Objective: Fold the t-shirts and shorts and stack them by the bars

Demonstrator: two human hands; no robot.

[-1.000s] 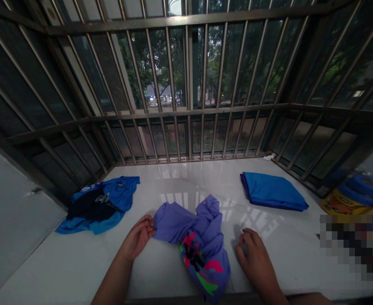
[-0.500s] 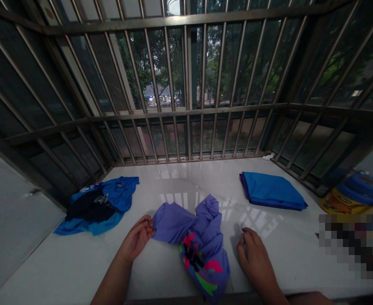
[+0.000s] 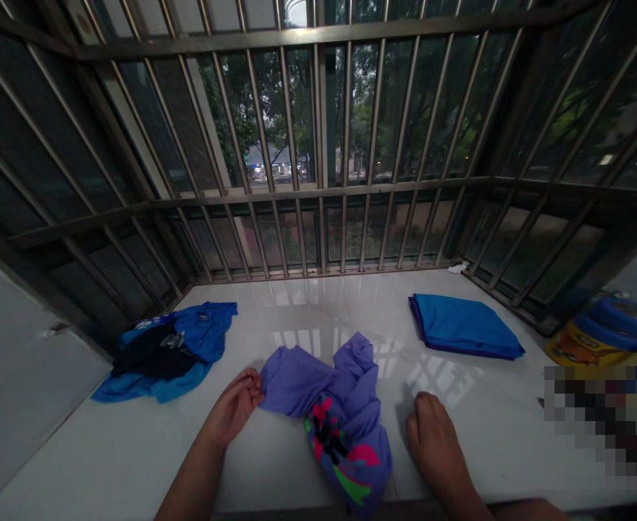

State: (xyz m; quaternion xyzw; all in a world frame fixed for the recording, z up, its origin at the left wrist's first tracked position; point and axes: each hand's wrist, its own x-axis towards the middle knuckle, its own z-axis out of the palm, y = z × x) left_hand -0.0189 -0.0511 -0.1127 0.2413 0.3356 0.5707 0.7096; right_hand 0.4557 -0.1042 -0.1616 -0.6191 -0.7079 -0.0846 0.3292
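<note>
A crumpled purple T-shirt with a pink, green and black print lies on the white tiled ledge in front of me. My left hand pinches the shirt's left edge between its fingers. My right hand rests on the bare tile to the right of the shirt, fingers curled and not touching it. The lower end of the shirt reaches the near edge of the ledge.
A folded blue cloth lies at the right, and a blue garment with a dark one on it lies at the left. Steel window bars close off the far side. Blue rings on a yellow box stand beyond the right edge.
My right hand has curled its fingers in and shifted slightly toward me. My left hand and the purple T-shirt stay in place, and the view has tilted slightly.
</note>
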